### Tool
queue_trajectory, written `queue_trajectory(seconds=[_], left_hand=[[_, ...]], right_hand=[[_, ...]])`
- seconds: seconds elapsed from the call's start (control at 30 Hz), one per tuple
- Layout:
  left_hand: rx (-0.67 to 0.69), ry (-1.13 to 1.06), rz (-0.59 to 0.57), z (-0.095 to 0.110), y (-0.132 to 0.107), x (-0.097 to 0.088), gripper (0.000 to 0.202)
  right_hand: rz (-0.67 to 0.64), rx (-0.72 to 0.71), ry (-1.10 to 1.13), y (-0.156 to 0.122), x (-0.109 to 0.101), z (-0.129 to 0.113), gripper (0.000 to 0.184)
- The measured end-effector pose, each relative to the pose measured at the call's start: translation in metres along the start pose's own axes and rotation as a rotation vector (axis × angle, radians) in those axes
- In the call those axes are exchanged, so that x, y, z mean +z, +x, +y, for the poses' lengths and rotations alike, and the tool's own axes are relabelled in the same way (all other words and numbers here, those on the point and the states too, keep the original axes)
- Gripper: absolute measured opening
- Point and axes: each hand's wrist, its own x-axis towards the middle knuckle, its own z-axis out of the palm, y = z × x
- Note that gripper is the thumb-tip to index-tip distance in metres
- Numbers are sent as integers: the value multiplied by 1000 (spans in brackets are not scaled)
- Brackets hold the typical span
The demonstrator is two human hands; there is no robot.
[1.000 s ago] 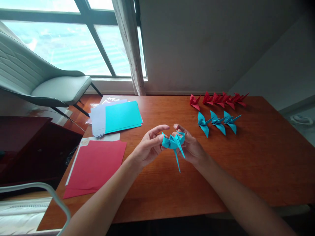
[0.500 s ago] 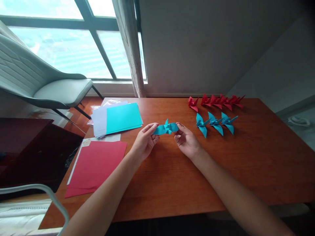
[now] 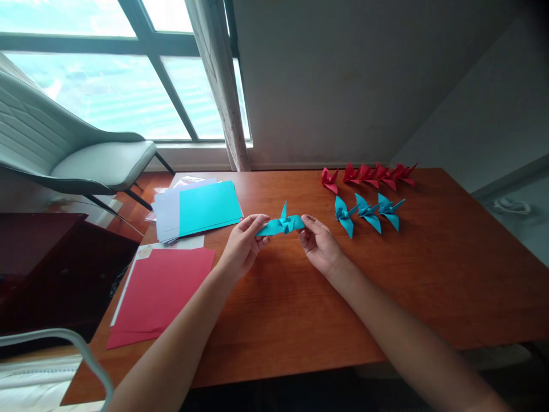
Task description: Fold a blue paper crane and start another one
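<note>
A blue origami crane (image 3: 285,225) is held above the table between my two hands, its wings spread sideways and one thin point sticking up. My left hand (image 3: 245,243) pinches the tip of the left wing. The right wing tip is between the thumb and fingers of my right hand (image 3: 319,243). Right of my hands, three blue paper cranes (image 3: 368,213) stand in a row on the wooden table (image 3: 291,320). Behind them is a row of several red paper cranes (image 3: 369,175).
Blue paper sheets (image 3: 210,209) overlap pale sheets (image 3: 167,214) at the table's back left. Red sheets (image 3: 163,292) lie nearer, beside my left forearm. A grey chair (image 3: 103,163) stands by the window, and a curved pale rail (image 3: 81,346) is at the lower left.
The held crane has tilted, so its thin point now stands taller and its wings look more spread. Both hands keep their pinch. The whole view has shifted slightly.
</note>
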Motion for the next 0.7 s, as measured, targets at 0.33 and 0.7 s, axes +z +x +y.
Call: queue_trajectory(seconds=[0.33,0.7], left_hand=[[-42,52,-209,9,-2,-9,25],[-67,54,-266,8,-7,-7,27]], right_hand=[[-3,-5,-40,-3,3,-4,17],[-71,-60,-195,-6,4,-2,18]])
